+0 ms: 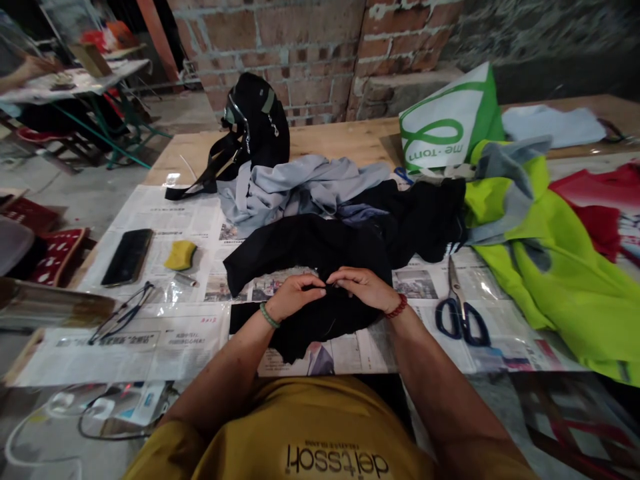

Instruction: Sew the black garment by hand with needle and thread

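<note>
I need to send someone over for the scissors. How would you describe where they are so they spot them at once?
On the newspaper-covered table, look just to the right of the person's right hand, which pinches the black cloth together with the left hand. The scissors lie there, closed, blades pointing away. Their dark blue handles set them apart from the bright yellow-green garment beside them.

Newspaper sheets (165, 227) cover the wooden tabletop (350, 137). Blue-handled scissors (461, 310) lie at right, near a lime-green garment (565, 280). At left rest a phone (127, 257), a yellow sponge (181, 255) and eyeglasses (121, 313). A black backpack (257, 123) and a green-white bag (447, 123) stand behind.
</note>
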### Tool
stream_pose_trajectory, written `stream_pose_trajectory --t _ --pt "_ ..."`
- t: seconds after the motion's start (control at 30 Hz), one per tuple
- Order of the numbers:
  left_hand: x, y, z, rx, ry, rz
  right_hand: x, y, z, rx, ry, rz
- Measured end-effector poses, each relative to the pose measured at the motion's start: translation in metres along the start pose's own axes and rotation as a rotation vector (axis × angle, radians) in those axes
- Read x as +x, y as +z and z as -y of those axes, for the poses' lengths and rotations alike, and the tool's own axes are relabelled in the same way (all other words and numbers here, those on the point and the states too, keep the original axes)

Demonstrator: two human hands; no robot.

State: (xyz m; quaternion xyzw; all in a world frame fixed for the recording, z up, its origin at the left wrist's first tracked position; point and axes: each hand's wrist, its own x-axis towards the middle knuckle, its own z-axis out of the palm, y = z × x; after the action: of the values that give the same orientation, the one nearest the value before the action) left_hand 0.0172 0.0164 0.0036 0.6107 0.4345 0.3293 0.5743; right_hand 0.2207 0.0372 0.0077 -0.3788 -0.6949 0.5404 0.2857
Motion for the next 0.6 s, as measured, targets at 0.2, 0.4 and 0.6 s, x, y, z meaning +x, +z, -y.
stream_pose_trajectory --t 0.2,0.4,0.6 --pt "0.000 0.001 0.003 0.062 0.051 0.013 0.000 0.007 0.000 0.240 0.090 -0.049" --pt "-0.001 0.002 0.001 0.169 0.146 0.029 0.002 0.012 0.003 0.336 0.132 -0.095" --pt "-0.005 0.008 -0.005 0.307 0.306 -0.027 0.002 0.012 0.000 0.477 0.185 -0.078"
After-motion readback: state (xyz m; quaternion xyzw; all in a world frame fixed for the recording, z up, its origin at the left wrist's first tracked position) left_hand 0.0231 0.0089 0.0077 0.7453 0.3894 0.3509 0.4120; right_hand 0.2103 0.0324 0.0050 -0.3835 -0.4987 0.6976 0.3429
